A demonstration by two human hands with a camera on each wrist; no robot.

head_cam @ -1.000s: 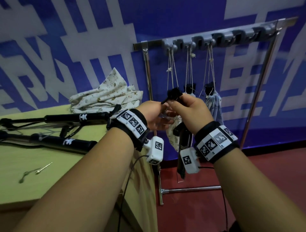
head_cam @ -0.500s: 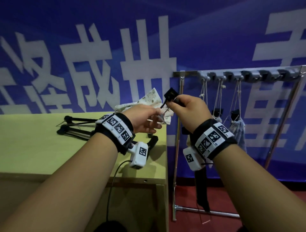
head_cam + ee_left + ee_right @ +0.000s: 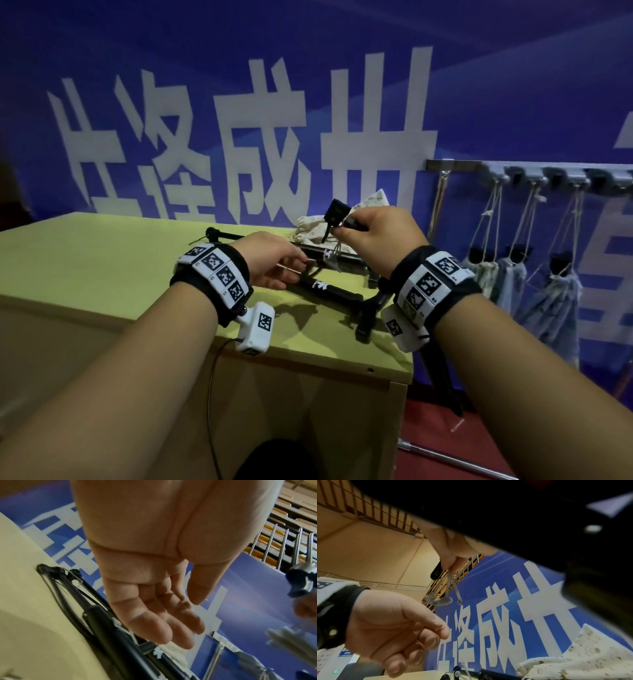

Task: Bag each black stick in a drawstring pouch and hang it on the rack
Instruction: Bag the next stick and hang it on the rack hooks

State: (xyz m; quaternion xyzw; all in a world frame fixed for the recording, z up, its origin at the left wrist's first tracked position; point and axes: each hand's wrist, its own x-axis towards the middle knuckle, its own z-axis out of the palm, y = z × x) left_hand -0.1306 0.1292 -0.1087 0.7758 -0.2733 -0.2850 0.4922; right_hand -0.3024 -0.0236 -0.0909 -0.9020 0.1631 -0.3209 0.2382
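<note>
My right hand (image 3: 352,226) grips a black stick (image 3: 337,212) near its head, above the table's right end. The stick's shaft hangs under the wrist, past the table edge. Thin white ties (image 3: 452,588) dangle from the right fingers (image 3: 448,555). My left hand (image 3: 284,267) hovers just left of it, over two more black sticks (image 3: 329,287) lying on the table. In the left wrist view the left fingers (image 3: 154,626) are relaxed, with nothing in the palm. Patterned pouches (image 3: 371,202) are piled behind the hands. The rack (image 3: 548,174) stands to the right with three bagged sticks (image 3: 555,294) hanging from it.
The yellow-green table (image 3: 102,267) stretches left, its right edge close to the rack's post (image 3: 440,202). A blue banner with white characters (image 3: 239,137) backs everything. Red floor (image 3: 479,445) lies under the rack.
Both hands have swung left from in front of the rack to over the table's right end. My right hand still holds the stick; my left hand has come off its top.
</note>
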